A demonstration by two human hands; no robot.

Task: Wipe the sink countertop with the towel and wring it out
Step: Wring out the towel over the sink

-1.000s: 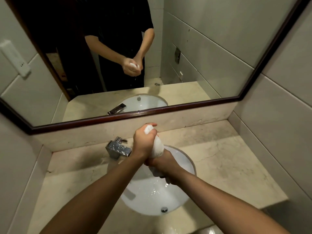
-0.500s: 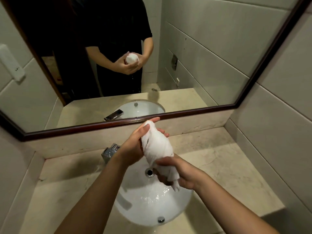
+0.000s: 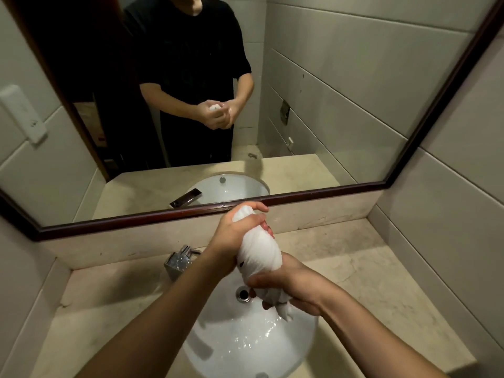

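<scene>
Head view: we hold the white towel (image 3: pixel 259 252) over the sink (image 3: pixel 212 350), above its far half, twisted into a thick roll that runs from upper left to lower right. Our left hand (image 3: pixel 234 241) grips the upper end, its fingers (image 3: pixel 256 221) curled tightly round the cloth so that a small tuft sticks out above the fist. Our right hand (image 3: pixel 296 286) grips the lower end, its fingers wrapped round the narrow part, and a short crumpled tail of towel hangs below it over the bowl. Between the two fists the cloth bulges, with twist lines across it. Both forearms reach in from the near edge and cross above the sink.

Water glistens on the white bowl directly beneath the hanging tail. A chrome fitting (image 3: pixel 243 293) sits in the bowl's far wall, just left of our right hand. The chrome faucet (image 3: pixel 178 260) stands on the far left rim of the sink, partly hidden by our left forearm. The beige stone tabletop (image 3: pixel 368 274) surrounds the sink and looks dull and marked to its right. Behind the sink hangs a dark-framed mirror (image 3: pixel 341 91), showing a person in a black short-sleeved shirt with both hands closed round something white. A white wall plate (image 3: pixel 21 115) shows at the mirror's left edge.
</scene>
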